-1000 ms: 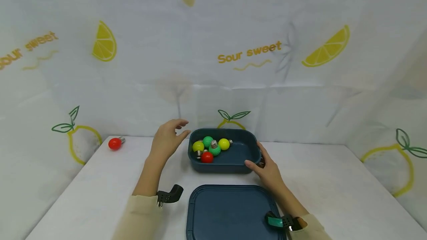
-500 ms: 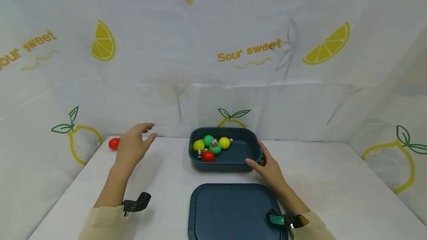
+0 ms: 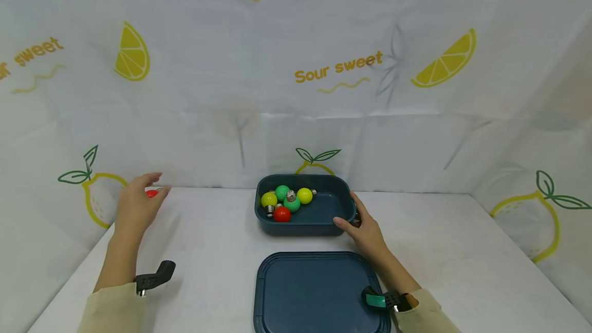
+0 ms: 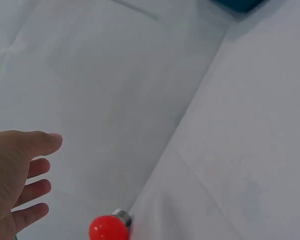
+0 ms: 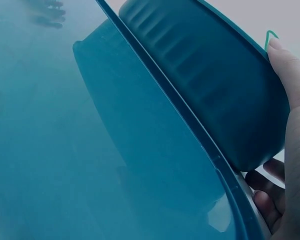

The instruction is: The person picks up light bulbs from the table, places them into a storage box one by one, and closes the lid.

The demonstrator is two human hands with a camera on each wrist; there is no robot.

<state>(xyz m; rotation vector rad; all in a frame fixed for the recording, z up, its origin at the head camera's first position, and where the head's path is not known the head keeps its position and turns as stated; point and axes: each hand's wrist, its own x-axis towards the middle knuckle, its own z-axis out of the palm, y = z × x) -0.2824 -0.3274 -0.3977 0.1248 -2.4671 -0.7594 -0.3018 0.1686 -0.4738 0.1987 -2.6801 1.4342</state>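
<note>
At the far left of the table, my left hand (image 3: 134,204) hovers with fingers and thumb spread, holding nothing. Beyond it, partly hidden in the head view, lies a red light bulb (image 3: 151,193); the left wrist view shows its round bulb (image 4: 109,228) and metal screw base below the fingers. My right hand (image 3: 367,233) grips the right end of a dark blue rectangular box (image 3: 302,229), thumb at the rim and fingers curled around the corner. Inside the box's left half are yellow bulbs (image 3: 304,196), green bulbs (image 3: 292,205) and one red bulb (image 3: 281,214).
A dark blue flat tray or lid (image 3: 319,292) with a raised rim lies in front of the box, under my right forearm. A white cloth wall (image 3: 208,91) with lemon prints stands behind the white table (image 3: 213,271).
My left hand has moved left from beside the box to the lone red bulb. The right hand keeps its grip on the box. The head view has shifted slightly.
</note>
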